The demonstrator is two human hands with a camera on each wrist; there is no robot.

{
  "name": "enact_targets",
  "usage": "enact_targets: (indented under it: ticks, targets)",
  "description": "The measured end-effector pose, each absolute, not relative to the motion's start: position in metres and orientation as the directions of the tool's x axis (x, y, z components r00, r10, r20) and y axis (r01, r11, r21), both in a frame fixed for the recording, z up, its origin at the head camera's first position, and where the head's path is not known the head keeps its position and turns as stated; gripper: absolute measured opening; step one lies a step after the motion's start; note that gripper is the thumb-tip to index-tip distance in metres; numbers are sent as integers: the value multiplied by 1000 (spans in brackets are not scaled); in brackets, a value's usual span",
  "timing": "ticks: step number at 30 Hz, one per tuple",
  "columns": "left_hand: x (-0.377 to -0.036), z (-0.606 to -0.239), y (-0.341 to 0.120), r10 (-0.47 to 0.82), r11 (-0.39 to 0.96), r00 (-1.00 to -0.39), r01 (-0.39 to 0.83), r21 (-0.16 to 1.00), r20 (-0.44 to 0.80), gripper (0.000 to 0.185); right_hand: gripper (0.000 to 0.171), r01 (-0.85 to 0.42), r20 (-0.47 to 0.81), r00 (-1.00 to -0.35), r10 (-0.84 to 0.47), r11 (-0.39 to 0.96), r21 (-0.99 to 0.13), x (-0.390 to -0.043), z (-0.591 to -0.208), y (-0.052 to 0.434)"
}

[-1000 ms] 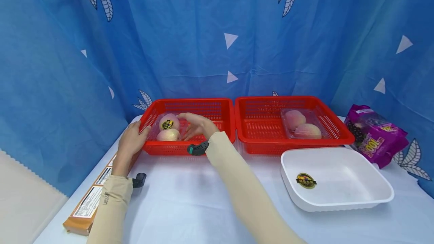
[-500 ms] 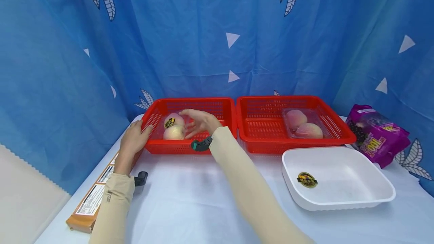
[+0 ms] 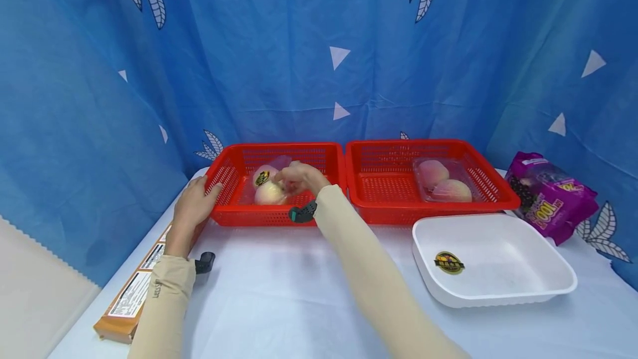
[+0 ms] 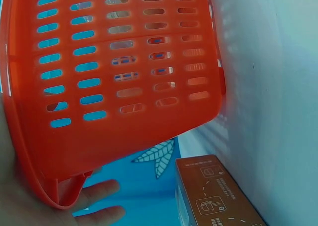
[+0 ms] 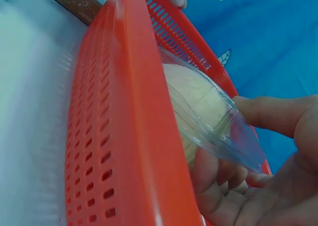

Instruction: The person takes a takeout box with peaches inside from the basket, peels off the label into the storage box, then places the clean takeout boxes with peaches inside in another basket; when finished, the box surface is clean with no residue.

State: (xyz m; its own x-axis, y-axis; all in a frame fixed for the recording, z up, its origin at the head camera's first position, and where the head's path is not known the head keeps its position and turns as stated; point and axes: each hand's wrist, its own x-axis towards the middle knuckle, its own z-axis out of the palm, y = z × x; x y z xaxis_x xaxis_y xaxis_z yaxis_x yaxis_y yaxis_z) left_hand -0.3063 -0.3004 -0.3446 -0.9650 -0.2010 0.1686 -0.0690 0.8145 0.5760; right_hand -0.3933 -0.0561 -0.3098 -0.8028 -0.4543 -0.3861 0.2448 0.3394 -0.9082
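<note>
In the left red plastic basket [image 3: 244, 217] sits a clear plastic pack of peaches [image 3: 269, 193] with a black-and-gold sticker. My right hand [image 3: 303, 177] pinches the pack's right edge; in the right wrist view the thumb [image 5: 278, 114] lies on top, with curled fingers underneath. The pack looks tilted, its held edge raised. My left hand [image 3: 191, 204] rests at the basket's left front corner. Its fingers [image 4: 102, 190] extend straight past the outside of the corner in the left wrist view.
The second red basket [image 3: 394, 215], with another peach pack [image 3: 451, 190], adjoins on the right. A white tray [image 3: 503, 299] stands in front of it. A purple bag [image 3: 553, 204] is at far right. A brown box [image 3: 127, 298] lies by my left forearm. Blue curtains surround the table.
My right hand has moved rightward inside the left basket, and the peach pack has shifted right with it, its right side lifting. My left hand stays at the basket corner.
</note>
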Motion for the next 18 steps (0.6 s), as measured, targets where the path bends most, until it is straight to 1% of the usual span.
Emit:
enact_targets:
  ticks: [1,3,4,6,8,10,12,13,14,16,18]
  targets:
    - [-307,-345,-301,-200,816,-965,-69,574,168,70,35,238,-384,-803,-455,347,-907,-394,-310,-55]
    - [-307,-345,-301,-202,818,-966,-74,571,163,70,33,236,-381,-807,-451,345,-908,-395,-309,-54]
    - [-308,-345,-301,-204,818,-966,-77,570,162,71,35,238,-380,-807,-452,339,-910,-395,-309,-53]
    - [-308,-345,-302,-205,821,-966,-81,565,159,71,45,233,-370,-813,-450,332,-914,-396,-308,-51]
    - [-309,-345,-302,-209,821,-965,-85,564,159,71,49,221,-354,-821,-448,323,-920,-397,-307,-49]
    - [-309,-345,-302,-209,824,-964,-82,560,166,70,36,211,-335,-828,-449,306,-929,-398,-308,-47]
    - [-309,-345,-302,-206,826,-963,-76,558,175,69,16,200,-318,-837,-446,291,-935,-399,-309,-45]
    - [-309,-345,-302,-205,827,-963,-73,557,178,68,12,201,-311,-840,-444,278,-939,-400,-310,-44]
    - [-309,-345,-302,-203,828,-962,-70,556,181,68,15,199,-305,-843,-443,269,-942,-401,-311,-43]
    - [-309,-345,-302,-203,828,-962,-69,556,182,68,26,190,-292,-847,-445,259,-947,-401,-312,-41]
    - [-309,-345,-301,-204,826,-962,-70,559,181,68,32,182,-276,-850,-448,241,-953,-401,-313,-39]
